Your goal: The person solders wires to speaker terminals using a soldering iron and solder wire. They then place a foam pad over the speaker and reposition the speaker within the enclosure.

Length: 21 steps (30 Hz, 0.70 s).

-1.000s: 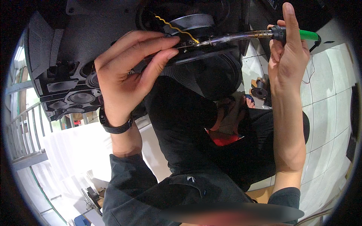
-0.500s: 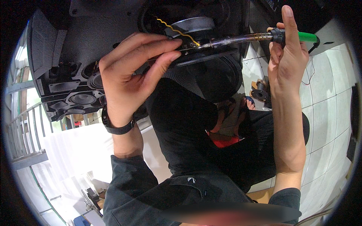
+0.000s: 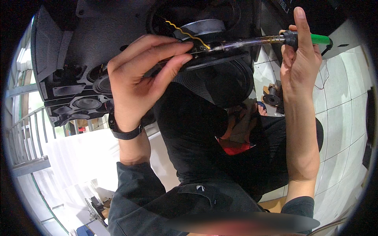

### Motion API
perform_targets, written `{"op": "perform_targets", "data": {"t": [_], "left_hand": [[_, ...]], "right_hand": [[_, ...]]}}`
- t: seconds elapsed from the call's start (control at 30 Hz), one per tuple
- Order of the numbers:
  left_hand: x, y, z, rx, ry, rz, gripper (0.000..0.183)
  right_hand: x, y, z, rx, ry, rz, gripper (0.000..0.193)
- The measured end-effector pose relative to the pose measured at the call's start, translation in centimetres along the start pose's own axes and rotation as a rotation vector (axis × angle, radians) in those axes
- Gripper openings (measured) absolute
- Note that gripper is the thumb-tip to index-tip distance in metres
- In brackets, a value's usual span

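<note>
My right hand (image 3: 300, 65) holds a soldering iron (image 3: 260, 41) by its green handle, index finger stretched out along it. Its hot end points left and meets the end of a yellow wire (image 3: 188, 34) at a small dark terminal (image 3: 202, 48). On the other side of that terminal, my left hand (image 3: 136, 74) is closed in a pinch on a thin wire, mostly hidden by the fingers. Behind the terminal shows a loudspeaker driver's round metal back (image 3: 202, 26), at the opening of a black speaker cabinet (image 3: 106, 27).
A speaker cone (image 3: 214, 80) faces my knees below the terminal. More black speaker boxes (image 3: 84, 103) stand at the left, before a metal railing (image 3: 33, 126). A dark spool (image 3: 271, 99) lies on the tiled floor (image 3: 338, 118) at the right.
My left hand has shifted slightly right together with the terminal and yellow wire. The soldering iron's end remains at the joint; my right hand is nearly still.
</note>
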State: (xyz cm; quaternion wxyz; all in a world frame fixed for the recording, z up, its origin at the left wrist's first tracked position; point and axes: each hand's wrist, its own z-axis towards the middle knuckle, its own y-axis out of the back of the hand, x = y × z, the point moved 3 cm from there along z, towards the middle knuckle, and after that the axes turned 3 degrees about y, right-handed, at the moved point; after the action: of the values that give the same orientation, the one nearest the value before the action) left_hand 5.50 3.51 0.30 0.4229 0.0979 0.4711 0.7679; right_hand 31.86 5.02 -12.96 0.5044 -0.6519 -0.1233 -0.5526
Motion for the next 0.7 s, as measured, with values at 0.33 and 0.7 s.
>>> {"op": "perform_targets", "data": {"t": [0.33, 0.7], "left_hand": [[0.4, 1.4, -1.0, -0.092, 0.07, -0.018, 0.022], [1.6, 5.3, -8.0, -0.305, 0.295, -0.315, 0.015]], "right_hand": [[1.5, -1.5, -0.2, 0.016, 0.002, 0.005, 0.037], [4.4, -3.0, -1.3, -0.242, -0.053, -0.046, 0.037]]}}
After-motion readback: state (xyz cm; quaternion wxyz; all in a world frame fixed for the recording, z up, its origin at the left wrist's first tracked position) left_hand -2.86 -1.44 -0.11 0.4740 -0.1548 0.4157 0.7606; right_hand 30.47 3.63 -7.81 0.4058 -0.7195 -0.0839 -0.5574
